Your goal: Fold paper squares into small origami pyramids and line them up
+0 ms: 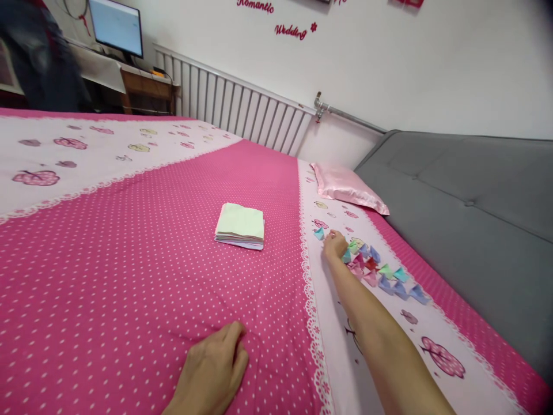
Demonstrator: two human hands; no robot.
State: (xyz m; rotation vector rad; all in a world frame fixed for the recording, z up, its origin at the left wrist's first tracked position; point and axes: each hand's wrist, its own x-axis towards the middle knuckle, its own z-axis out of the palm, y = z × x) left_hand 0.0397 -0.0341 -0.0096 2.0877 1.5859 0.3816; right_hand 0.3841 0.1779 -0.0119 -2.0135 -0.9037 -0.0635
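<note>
On the bed (129, 259), head view: the right hand (334, 245) sits at the far end of the folded papers (380, 271), fingers curled; whether they pinch one cannot be told. The left hand (213, 369) rests empty, fingers loosely together. A light pinch would likely spare neighbouring pieces.

1. The room is being lit brightly and evenly by soft, diffuse light.
2. Only a faint shadow is being cast by the left hand (213, 369) onto the pink, white-dotted cotton bedsheet (129, 259).
3. A mild sheen is being given off by the pale pink satin pillow (348, 187).
4. Straight lines are being bowed towards the edges by wide-angle distortion.
5. The dark-clothed person (38, 57) at top left is being smeared by blur.
</note>
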